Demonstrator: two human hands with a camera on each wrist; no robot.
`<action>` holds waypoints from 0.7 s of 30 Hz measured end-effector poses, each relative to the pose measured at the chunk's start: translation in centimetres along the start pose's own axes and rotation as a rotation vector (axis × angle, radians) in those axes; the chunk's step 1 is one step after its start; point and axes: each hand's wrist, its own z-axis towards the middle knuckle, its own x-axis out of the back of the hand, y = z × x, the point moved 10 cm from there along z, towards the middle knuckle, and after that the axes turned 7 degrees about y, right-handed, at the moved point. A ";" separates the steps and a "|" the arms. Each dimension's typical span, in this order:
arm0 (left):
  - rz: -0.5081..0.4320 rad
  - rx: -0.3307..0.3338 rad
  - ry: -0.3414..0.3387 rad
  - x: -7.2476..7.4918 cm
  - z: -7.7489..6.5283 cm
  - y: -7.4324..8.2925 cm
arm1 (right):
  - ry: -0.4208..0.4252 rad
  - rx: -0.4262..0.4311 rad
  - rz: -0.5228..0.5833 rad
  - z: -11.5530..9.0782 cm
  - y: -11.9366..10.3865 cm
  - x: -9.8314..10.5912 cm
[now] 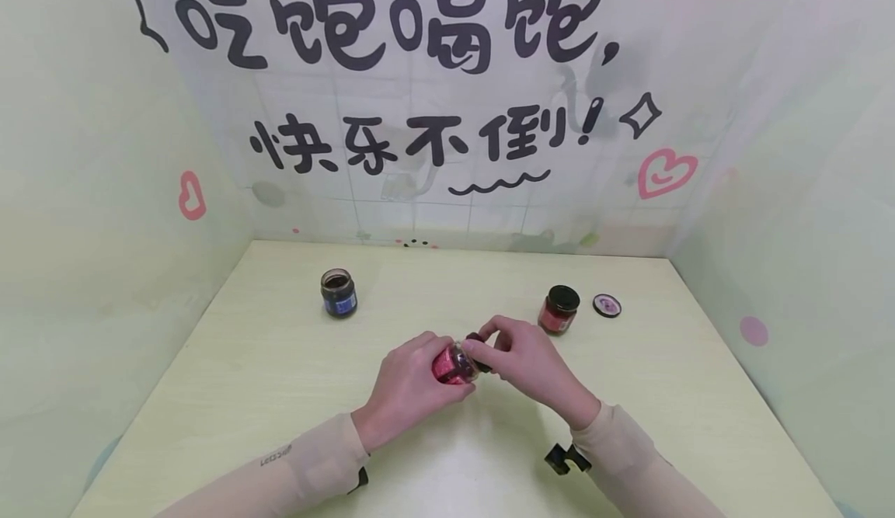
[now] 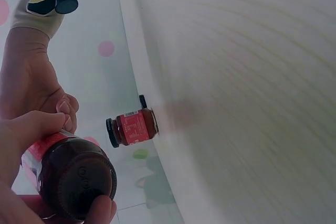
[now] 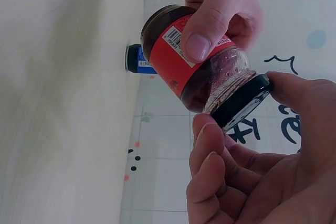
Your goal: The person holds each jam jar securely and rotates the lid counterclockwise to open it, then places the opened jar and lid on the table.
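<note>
My left hand (image 1: 414, 378) grips a glass jar (image 3: 181, 59) with a red label and dark contents, holding it tilted above the table with the mouth toward the right. The dark base of this jar faces the camera in the left wrist view. With thumb and fingers, my right hand (image 1: 527, 363) pinches the black lid (image 3: 241, 103) by its edge. That lid lies at the jar's mouth, against the glass neck. Whether it sits loose or screwed on, I cannot tell. Behind the right hand stands a second red-labelled jar (image 1: 557, 312) with a dark lid on.
An uncovered jar with a blue label (image 1: 339, 294) stands upright at the back left of the pale table (image 1: 231, 363). A loose lid (image 1: 607, 305) lies on the tabletop at the back right, its pale side up. Printed sheets (image 1: 419, 215) enclose the table's back and sides.
</note>
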 end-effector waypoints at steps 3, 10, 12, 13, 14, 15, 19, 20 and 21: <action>0.005 -0.004 0.004 0.0 0.0 0.0 | 0.002 -0.002 0.004 0.0 0.1 0.0; 0.004 -0.004 0.017 0.0 0.0 -0.1 | 0.005 -0.002 0.016 0.0 0.2 0.0; 0.001 -0.004 0.019 0.0 0.1 -0.2 | 0.003 -0.004 0.024 0.0 0.2 0.0; 0.001 -0.005 0.020 0.0 0.1 -0.2 | 0.002 -0.006 0.027 0.0 0.2 0.0; 0.000 -0.006 0.021 0.0 0.1 -0.2 | 0.002 -0.007 0.029 0.0 0.2 0.0; -0.001 -0.006 0.021 0.0 0.1 -0.2 | 0.002 -0.008 0.031 -0.1 0.2 0.0; 0.000 -0.009 0.023 -0.1 0.1 -0.2 | 0.002 -0.008 0.038 -0.1 0.4 0.0; 0.000 -0.008 0.023 -0.1 0.0 -0.3 | 0.001 -0.008 0.042 -0.1 0.4 0.0; 0.001 -0.007 0.022 -0.1 0.0 -0.3 | 0.001 -0.009 0.046 -0.1 0.4 0.0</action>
